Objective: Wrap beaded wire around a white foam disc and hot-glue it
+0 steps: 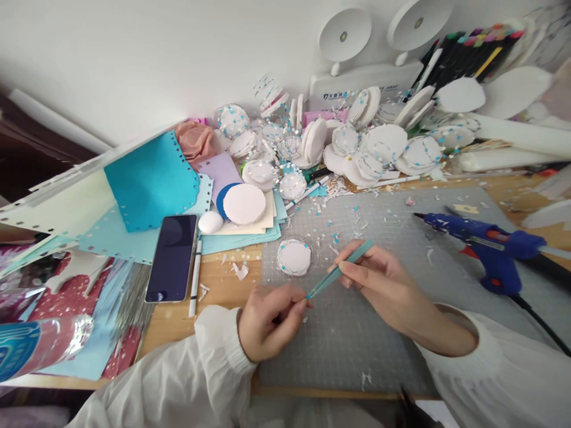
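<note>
My right hand (379, 282) grips teal tweezers (341, 268), their tips pointing down-left to my left hand. My left hand (272, 321) is curled, thumb and forefinger pinched at the tweezer tips; whether something tiny sits between them I cannot tell. Both hands hover over a grey cutting mat (357, 339). Just beyond the tweezers lies a small white foam disc (294, 257) edged with blue dots.
A blue glue gun (484, 246) lies on the mat at right, its cord trailing to the right edge. A black phone (172, 257) and a white pen (195, 279) lie left. Coloured paper sheets (149, 181) and a heap of decorated white discs (375, 145) fill the back.
</note>
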A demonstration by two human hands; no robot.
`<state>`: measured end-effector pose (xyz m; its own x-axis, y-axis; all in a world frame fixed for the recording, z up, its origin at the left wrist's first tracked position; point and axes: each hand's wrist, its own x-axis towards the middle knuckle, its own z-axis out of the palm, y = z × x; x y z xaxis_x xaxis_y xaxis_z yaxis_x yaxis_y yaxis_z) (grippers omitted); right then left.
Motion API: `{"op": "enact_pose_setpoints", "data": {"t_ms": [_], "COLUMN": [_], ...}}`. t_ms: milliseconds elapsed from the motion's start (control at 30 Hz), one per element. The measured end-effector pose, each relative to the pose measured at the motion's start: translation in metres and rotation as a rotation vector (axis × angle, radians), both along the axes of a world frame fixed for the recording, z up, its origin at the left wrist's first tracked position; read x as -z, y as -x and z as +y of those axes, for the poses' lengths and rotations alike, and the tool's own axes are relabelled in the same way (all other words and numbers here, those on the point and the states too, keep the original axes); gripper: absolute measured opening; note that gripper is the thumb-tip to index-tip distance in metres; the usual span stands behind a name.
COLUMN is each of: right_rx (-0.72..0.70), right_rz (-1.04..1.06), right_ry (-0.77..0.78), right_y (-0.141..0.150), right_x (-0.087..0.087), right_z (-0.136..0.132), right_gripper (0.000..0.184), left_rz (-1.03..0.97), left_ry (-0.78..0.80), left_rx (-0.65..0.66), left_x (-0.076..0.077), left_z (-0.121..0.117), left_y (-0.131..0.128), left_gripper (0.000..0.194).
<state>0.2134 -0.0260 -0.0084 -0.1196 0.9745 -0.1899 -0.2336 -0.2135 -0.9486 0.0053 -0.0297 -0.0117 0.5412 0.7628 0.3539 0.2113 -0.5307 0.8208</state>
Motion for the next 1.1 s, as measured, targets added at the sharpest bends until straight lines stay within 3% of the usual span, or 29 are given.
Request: {"op": "enact_pose_setpoints", "data": {"t_ms": [533,667,800,900,1000,1100], "right_rx": [0.004,0.048,0.148,0.201,0.098,-0.011], "right_rz": [0.010,-0.025,-0.167,-0.358,-0.570,-0.777], "right_ry": [-0.014,-0.076,-0.337,-0.658,-1.015,-1.285], "right_y": [0.000,-0.003,-0.005,-0.002,0.002,0.008], "right_x": [-0.001,0.003,0.001,-0.010,-0.020,-0.021], "right_z": [0.001,0.000,-0.003,-0.010,-0.019,-0.030], "right_gripper": [0.015,0.014,0.002,0.019,0.030,0.025], "left_rz": [-0.008,-0.011,-0.035,-0.089,-0.169,-0.249], "left_ry": [0.030,0.113,0.336,0.526,0.741,0.851], "left_rx": [0.019,0.003,0.007,0.043,0.101,0.127], "left_x": [0.000,-0.002,-0.008,-0.008,-0.003,0.002], "left_z": [0.000,-0.001,-0.004,-0.007,-0.010,-0.011], "left_y": [0.002,0.002,-0.001,-0.003,-0.004,-0.004], "left_gripper": [0.015,0.022,0.038,0.049,0.056,0.062]}}
